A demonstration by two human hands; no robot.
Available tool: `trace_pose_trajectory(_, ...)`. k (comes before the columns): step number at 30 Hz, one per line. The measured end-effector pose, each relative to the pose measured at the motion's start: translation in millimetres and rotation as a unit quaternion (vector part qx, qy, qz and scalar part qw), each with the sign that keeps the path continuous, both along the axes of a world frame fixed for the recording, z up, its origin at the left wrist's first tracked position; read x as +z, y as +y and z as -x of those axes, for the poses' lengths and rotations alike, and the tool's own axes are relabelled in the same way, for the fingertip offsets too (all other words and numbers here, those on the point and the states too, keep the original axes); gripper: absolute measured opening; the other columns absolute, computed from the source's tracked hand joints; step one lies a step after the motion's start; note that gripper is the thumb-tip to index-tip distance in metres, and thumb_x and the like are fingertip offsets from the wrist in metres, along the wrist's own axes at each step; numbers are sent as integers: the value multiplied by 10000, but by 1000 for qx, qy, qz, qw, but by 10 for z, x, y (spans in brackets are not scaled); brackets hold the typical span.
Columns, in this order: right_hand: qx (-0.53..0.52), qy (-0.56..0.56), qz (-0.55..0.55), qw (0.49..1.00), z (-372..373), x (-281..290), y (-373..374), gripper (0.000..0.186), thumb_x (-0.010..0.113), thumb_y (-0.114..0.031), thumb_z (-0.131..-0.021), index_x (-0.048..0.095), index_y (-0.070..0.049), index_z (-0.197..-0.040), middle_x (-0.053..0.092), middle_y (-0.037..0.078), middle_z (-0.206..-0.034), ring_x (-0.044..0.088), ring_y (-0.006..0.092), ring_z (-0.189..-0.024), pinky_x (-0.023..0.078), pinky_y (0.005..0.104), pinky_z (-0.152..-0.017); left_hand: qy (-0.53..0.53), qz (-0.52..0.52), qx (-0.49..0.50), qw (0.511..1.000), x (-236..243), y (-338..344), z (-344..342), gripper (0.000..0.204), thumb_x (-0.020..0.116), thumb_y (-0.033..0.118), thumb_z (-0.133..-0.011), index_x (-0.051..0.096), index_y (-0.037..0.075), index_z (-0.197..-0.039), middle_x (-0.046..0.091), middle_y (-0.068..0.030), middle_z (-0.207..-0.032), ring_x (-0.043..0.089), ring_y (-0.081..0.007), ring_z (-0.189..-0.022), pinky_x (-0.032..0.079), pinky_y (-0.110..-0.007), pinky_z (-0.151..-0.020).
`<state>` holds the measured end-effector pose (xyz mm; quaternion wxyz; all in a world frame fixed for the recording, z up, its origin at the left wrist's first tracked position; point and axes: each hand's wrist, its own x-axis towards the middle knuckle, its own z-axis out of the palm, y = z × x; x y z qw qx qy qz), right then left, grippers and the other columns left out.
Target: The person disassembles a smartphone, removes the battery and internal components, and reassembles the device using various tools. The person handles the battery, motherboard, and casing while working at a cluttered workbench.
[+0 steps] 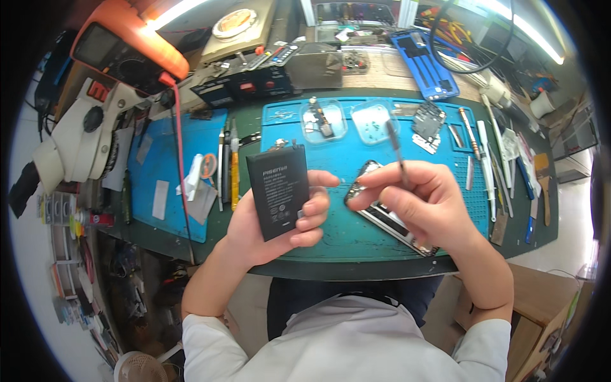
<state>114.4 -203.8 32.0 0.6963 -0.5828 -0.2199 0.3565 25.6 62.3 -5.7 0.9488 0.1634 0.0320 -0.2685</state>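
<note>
Left: my left hand (244,230) is clamping a flat black phone battery (277,194) above the blue work mat (347,239), printed face toward my head camera — fingers curling at its right edge. Centre: an opened phone housing (396,230) is lying aslant on the mat, partly hidden. Right: my right hand (429,200) is pinching a slim dark tool (397,151).

Pale print marks the black battery (275,207): a bold line above smaller ones.
</note>
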Motion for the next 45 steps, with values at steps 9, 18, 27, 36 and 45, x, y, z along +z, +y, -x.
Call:
trace_pose_trajectory(9, -66, -8, -10, 998, -57, -60, -27, 286, 648, -195, -1064, 708, 9, -1256, 802, 115, -1000, 463, -21, -491, 339, 154, -430, 1, 135, 10, 991, -17, -15, -7, 852, 357, 603, -1092, 185, 10, -1679, 370, -346, -1628, 400, -452, -1516, 368, -626, -1206)
trace_pose_trajectory(18, -59, -9, 6, 998, -50, -59, -36, 300, 646, -209, -1067, 701, 5, -1270, 799, 112, -974, 475, -18, -497, 342, 158, -432, 31, 118, 3, 993, 26, -29, -29, 790, 325, 547, -1113, 217, -5, -1668, 370, -348, -1627, 411, -468, -1507, 340, -627, -1234)
trace_pose_trajectory(27, -59, -11, -5, 998, -53, -82, -38, 324, 625, -234, -1080, 697, 9, -1282, 790, 96, -954, 463, -20, -498, 335, 157, -440, 44, 99, 7, 994, 70, -36, -24, 793, 303, 555, -1116, 231, -18, -1659, 327, -347, -1651, 360, -479, -1535, 299, -638, -1254)
trace_pose_trajectory(36, -61, -11, -33, 998, -56, -110, -39, 423, 483, -319, -1152, 703, 16, -1286, 772, 99, -931, 419, -11, -486, 312, 164, -445, 59, 97, 7, 994, 95, -36, -30, 789, 285, 555, -1119, 239, -21, -1655, 311, -341, -1663, 344, -476, -1544, 280, -644, -1260)
trace_pose_trajectory(45, -67, -1, -63, 996, -59, -142, -37, 472, 429, -343, -1164, 694, 23, -1299, 767, 97, -950, 409, -8, -476, 292, 161, -441, 56, 84, 4, 995, 105, -48, -36, 780, 286, 547, -1121, 254, -28, -1649, 314, -337, -1662, 348, -472, -1543, 284, -646, -1258)
